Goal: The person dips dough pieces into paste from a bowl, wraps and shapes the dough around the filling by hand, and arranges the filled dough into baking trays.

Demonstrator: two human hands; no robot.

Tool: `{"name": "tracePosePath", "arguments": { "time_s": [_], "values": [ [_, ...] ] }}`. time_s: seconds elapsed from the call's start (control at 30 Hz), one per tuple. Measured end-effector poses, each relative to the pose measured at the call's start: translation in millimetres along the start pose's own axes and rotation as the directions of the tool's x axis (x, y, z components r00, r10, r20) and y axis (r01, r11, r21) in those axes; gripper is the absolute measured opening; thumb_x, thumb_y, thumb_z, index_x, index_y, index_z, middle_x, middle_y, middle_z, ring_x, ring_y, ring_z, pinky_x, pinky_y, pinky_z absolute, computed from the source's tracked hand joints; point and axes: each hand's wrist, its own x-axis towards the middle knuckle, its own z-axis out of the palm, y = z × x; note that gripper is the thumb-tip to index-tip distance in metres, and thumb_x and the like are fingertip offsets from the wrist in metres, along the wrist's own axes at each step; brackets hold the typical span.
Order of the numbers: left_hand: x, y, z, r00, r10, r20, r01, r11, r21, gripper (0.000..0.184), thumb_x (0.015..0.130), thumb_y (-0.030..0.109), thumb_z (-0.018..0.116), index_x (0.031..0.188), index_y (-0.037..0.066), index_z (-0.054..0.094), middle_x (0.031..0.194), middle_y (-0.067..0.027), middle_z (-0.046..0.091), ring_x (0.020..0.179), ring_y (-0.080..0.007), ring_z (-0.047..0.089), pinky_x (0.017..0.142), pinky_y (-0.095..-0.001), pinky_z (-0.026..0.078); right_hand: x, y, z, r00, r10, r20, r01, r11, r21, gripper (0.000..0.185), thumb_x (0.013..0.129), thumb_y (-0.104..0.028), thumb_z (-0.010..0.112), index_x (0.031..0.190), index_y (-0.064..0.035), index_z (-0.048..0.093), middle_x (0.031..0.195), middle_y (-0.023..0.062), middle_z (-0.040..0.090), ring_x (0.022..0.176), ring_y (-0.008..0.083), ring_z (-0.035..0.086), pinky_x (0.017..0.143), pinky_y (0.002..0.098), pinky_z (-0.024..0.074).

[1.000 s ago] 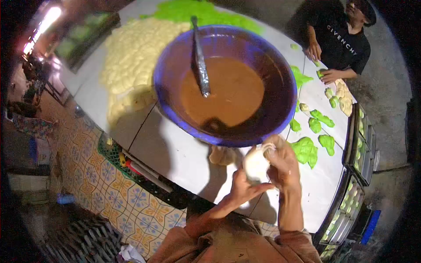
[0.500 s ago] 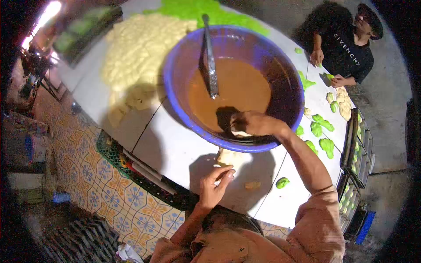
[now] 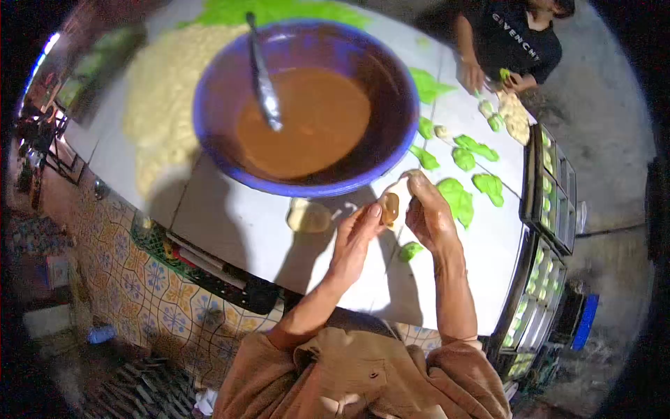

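Showing on the left are floor tiles [image 3: 153, 286] with blue and orange flowers. Next to them, a green crate [image 3: 148, 241] sits by the edge of the white table [image 3: 481, 265]. On the table, lots of pale dough lumps [image 3: 157, 115] lie close together, with bright green dough [image 3: 279, 12] behind them. Then comes a big purple-blue bowl [image 3: 307, 189]. It has brown paste [image 3: 317, 129] in it, and a spoon [image 3: 265, 91] leans inside with its handle up over the rim. Just below the bowl lies a pale dough piece [image 3: 309, 216].

The left hand [image 3: 354, 241] pinches one side of a small white dough wrap [image 3: 399, 187], and the right hand [image 3: 433, 213] grips the other side. The wrap is up over the table, near the bowl's rim, with a brown blob [image 3: 390, 209] on it. Under the hands is a green lump [image 3: 410, 251]. Farther right are more green pieces [image 3: 456, 200], another person's hands [image 3: 518, 82] by some pale dough, and trays [image 3: 549, 174] with green and white lumps.
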Motion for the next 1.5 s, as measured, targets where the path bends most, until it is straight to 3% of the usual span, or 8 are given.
{"name": "tracePosePath", "arguments": {
  "time_s": [0.4,0.43,0.6,0.7,0.83,1.07,1.3,1.5],
  "values": [
    [-1,-74,41,0.998,-0.045,-0.042,0.057,0.938,0.341,0.036,0.091,0.016,0.067,0.123,0.0,0.062,0.099,-0.0044,0.067,0.084,-0.009,0.062,0.077,-0.0208,0.051,-77,75,-75,0.788,-0.607,-0.103,0.339,0.567,-0.751,0.045,0.07,-0.012,0.08,0.111,-0.0039,0.063,0.111,0.0136,0.062,0.093,0.0284,0.063,0.077,0.0334,0.0532],
    [0,-80,43,1.0,0.01,-0.01,-0.005,0.911,0.413,0.036,0.091,0.016,0.067,0.123,-0.001,0.062,0.099,-0.0047,0.067,0.084,-0.0091,0.062,0.077,-0.0215,0.052,-77,55,-59,0.579,-0.808,0.109,0.407,0.17,-0.897,0.035,0.067,-0.005,0.079,0.098,-0.0045,0.064,0.098,0.0109,0.063,0.083,0.0286,0.063,0.067,0.0335,0.0532],
    [9,-77,57,0.991,-0.129,0.043,0.107,0.933,0.344,0.031,0.09,0.015,0.067,0.115,-0.004,0.065,0.096,-0.0056,0.067,0.083,-0.0106,0.063,0.073,-0.0273,0.056,-89,43,-66,0.908,-0.174,-0.382,0.133,0.982,-0.131,0.014,0.092,-0.014,0.064,0.094,-0.0003,0.067,0.082,0.001,0.065,0.076,0.0068,0.055,0.071,0.0228,0.0438],
    [14,-69,59,0.975,-0.214,0.058,0.179,0.915,0.362,0.03,0.092,0.019,0.066,0.112,-0.003,0.066,0.094,-0.0061,0.067,0.082,-0.0117,0.064,0.072,-0.0271,0.056,-110,29,-70,0.954,-0.104,-0.283,0.112,0.994,0.014,0.022,0.09,-0.015,0.065,0.106,0.0008,0.066,0.099,0.0049,0.065,0.083,0.01,0.056,0.072,0.0254,0.0452],
    [15,-70,64,0.968,-0.245,0.055,0.2,0.885,0.42,0.033,0.092,0.02,0.065,0.118,0.0,0.064,0.097,-0.0068,0.067,0.084,-0.0121,0.064,0.072,-0.0262,0.058,-114,43,-91,0.924,-0.369,-0.104,0.295,0.857,-0.422,0.034,0.086,-0.011,0.068,0.118,-0.0013,0.064,0.103,0.0073,0.063,0.087,0.0145,0.056,0.077,0.0273,0.0458],
    [5,-86,73,0.971,-0.118,0.206,0.011,0.888,0.46,0.028,0.095,0.012,0.059,0.12,0.001,0.064,0.103,-0.0061,0.067,0.088,-0.0104,0.063,0.071,-0.0241,0.058,-105,49,-89,0.517,-0.856,0.016,0.519,0.299,-0.801,0.018,0.09,-0.005,0.062,0.107,-0.001,0.058,0.11,0.0131,0.057,0.098,0.0199,0.056,0.087,0.0322,0.0453],
    [-6,-100,74,0.96,-0.12,0.255,-0.062,0.793,0.605,0.024,0.097,0.015,0.058,0.113,0.0,0.066,0.095,-0.0011,0.067,0.086,-0.006,0.058,0.072,-0.0225,0.051,-100,50,-98,0.409,-0.911,-0.049,0.437,0.243,-0.866,0.015,0.087,-0.006,0.067,0.082,0.0021,0.056,0.073,0.0082,0.056,0.065,0.0131,0.05,0.06,0.0272,0.0424],
    [0,-109,83,0.983,-0.114,0.142,0.011,0.815,0.58,0.019,0.094,0.009,0.061,0.106,-0.003,0.068,0.089,-0.003,0.068,0.082,-0.0056,0.059,0.072,-0.0214,0.049,-122,48,-105,0.662,-0.731,-0.166,0.296,0.458,-0.838,0.019,0.084,-0.008,0.068,0.099,0.0026,0.062,0.092,0.0122,0.062,0.079,0.0218,0.058,0.069,0.0308,0.0476]
  ]
}}
